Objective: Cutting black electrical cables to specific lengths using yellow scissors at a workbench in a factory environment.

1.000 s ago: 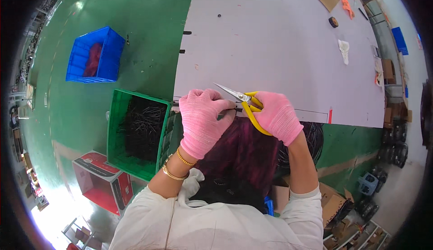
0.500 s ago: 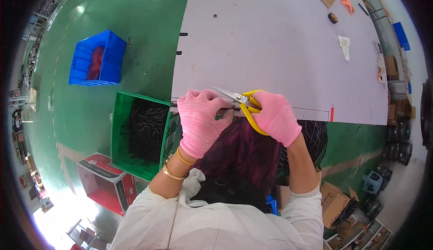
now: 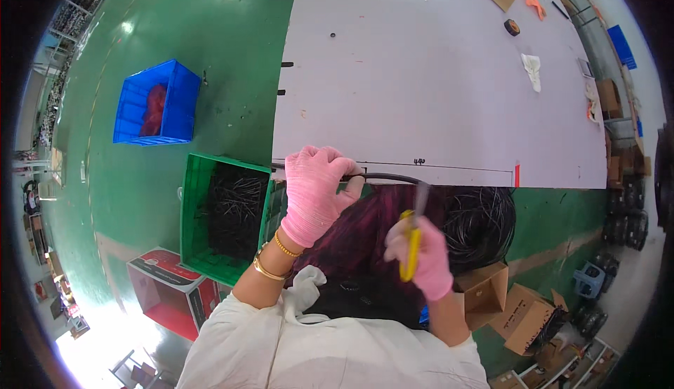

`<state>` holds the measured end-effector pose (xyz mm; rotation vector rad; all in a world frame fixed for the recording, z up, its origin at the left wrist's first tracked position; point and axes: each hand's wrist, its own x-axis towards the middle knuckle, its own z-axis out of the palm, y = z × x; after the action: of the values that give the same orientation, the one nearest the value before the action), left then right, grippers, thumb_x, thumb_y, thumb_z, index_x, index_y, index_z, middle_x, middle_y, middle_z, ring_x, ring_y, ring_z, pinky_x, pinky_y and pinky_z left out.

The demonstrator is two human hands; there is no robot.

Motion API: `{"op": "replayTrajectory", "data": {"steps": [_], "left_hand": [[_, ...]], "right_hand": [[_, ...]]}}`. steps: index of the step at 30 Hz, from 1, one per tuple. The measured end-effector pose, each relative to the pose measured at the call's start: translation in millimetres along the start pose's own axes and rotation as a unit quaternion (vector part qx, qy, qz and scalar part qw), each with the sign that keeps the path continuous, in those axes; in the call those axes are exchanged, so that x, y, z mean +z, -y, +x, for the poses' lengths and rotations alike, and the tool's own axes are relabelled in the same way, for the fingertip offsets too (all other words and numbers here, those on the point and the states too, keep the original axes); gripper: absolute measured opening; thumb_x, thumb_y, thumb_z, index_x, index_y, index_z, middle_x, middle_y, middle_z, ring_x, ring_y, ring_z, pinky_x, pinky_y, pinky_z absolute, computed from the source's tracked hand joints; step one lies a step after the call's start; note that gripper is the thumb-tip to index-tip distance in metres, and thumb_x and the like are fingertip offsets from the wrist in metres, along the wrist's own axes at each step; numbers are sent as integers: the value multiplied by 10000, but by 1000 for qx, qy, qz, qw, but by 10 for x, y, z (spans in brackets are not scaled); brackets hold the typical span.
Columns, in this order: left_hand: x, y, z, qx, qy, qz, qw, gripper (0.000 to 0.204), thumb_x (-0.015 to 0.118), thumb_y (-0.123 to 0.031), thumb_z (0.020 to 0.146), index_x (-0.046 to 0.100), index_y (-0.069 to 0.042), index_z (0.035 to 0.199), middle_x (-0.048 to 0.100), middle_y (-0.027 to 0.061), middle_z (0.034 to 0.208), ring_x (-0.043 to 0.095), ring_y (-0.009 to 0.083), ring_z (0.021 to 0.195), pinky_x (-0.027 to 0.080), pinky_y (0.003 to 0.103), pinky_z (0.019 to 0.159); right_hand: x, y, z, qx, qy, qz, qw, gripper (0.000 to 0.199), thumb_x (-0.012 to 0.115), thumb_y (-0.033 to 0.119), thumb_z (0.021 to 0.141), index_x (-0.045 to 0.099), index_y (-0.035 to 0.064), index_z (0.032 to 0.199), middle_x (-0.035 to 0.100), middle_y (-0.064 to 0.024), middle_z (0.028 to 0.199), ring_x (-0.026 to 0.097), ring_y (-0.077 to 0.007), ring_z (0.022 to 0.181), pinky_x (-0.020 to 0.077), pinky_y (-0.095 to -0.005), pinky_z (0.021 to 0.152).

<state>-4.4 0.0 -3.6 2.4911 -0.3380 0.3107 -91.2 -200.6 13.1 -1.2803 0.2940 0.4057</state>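
My left hand (image 3: 314,191), in a pink knit glove, pinches a thin black tube or cable (image 3: 393,177) at the near edge of the pale table (image 3: 449,94). The piece runs out rightward from my fingers and bends down over the edge. My right hand (image 3: 433,266), also gloved in pink, holds yellow-handled scissors (image 3: 409,255), blurred by motion. Their blades point up toward the tube's bent part; whether they touch it I cannot tell. A ruled line (image 3: 463,168) with a red mark (image 3: 517,176) at its right end lies along the table edge.
Left of the table stands a green crate (image 3: 188,213) of black cut lengths, with a red-and-grey box (image 3: 165,301) beside it. Farther off is a blue crate (image 3: 179,101). A black coil (image 3: 484,224) and cardboard boxes (image 3: 523,315) sit at right. Tape (image 3: 512,27) lies on the table.
My right hand has moved down toward me with the scissors, away from my left hand. The black piece now shows stretching right from my left hand, which keeps its place on the edge.
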Motion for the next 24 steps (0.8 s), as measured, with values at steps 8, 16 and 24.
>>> {"op": "replayTrajectory", "data": {"steps": [8,16,24], "left_hand": [[-92,-117,-105,38,-23,19,999,166,768,-165,654,682,-204,791,625,-29,825,574,250,812,408,399,724],[-108,-127,-154,51,-39,46,997,182,756,-152,650,669,-224,794,601,-45,831,551,224,833,372,394,731],[-123,-163,-151,69,-52,64,994,150,765,-201,664,675,-223,782,627,-58,806,589,212,799,412,384,704]], "right_hand": [[184,-436,-108,133,61,-114,983,164,603,165,937,527,22,966,537,-37,856,542,-131,670,474,-268,612],[241,-445,-168,95,61,-62,992,189,605,192,945,515,26,954,515,-58,842,485,-127,649,460,-271,586],[396,-154,-138,139,40,-104,984,249,615,249,943,529,17,924,528,-49,797,510,-117,605,453,-261,566]]}}
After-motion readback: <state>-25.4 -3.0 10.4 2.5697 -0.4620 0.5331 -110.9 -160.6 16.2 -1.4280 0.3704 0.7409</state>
